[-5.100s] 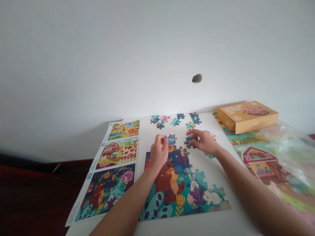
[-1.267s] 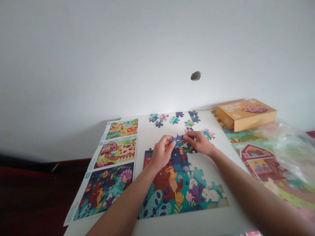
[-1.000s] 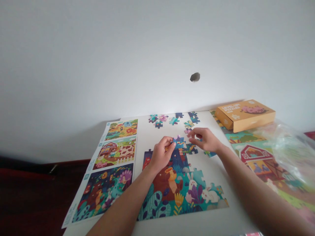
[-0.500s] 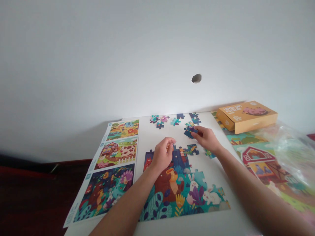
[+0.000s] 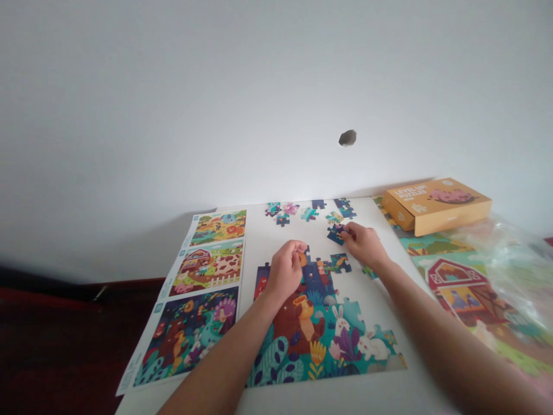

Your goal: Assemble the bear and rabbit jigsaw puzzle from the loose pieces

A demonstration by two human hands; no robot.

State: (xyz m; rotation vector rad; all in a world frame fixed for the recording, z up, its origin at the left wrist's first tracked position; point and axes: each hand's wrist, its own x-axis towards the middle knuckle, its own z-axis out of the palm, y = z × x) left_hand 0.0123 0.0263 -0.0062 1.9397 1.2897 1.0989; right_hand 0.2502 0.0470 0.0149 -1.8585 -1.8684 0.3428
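A partly joined jigsaw with a bear, rabbits and leaves lies on the white table. My left hand rests curled at its upper edge, fingertips pinched together; what they hold, if anything, I cannot make out. My right hand is farther back and pinches a dark blue puzzle piece just above the table. Several loose pieces lie in a row near the wall.
A sheet of three picture guides lies to the left. An orange puzzle box stands at the back right on a finished barn puzzle. Clear plastic wrap covers the right side. The table's left edge drops to a dark floor.
My right hand took the dark blue piece away from my left hand and carried it back toward the loose pieces. My left hand stayed at the jigsaw's upper edge.
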